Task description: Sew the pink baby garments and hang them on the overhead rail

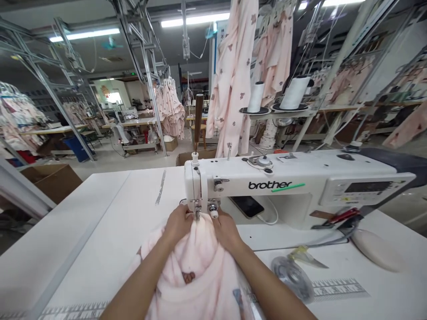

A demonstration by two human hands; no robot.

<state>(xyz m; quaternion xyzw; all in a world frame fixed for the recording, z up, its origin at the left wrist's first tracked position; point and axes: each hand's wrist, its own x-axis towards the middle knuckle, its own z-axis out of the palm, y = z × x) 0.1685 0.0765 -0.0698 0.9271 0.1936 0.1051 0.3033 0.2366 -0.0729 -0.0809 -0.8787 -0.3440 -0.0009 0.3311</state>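
A pale pink fleece garment [196, 284] with small brown bear-like prints lies bunched in front of me, its far edge under the needle and presser foot [197, 212] of a white sewing machine [233, 175]. On the left of the needle, my left hand [179, 224] is closed on the fabric, thumb and fingers near the presser foot. My right hand [227, 229] grips the cloth on the other side, its fingertips partly hidden behind the machine head. Between the two hands the fleece is gathered into folds.
Under the machine arm lies a phone [247, 206] with a white cable. To the right are a clear round bobbin case [292, 278], thread snips [308, 257] and a printed ruler strip [340, 289]. Thread cones [294, 92] and hanging pink garments [233, 80] stand behind.
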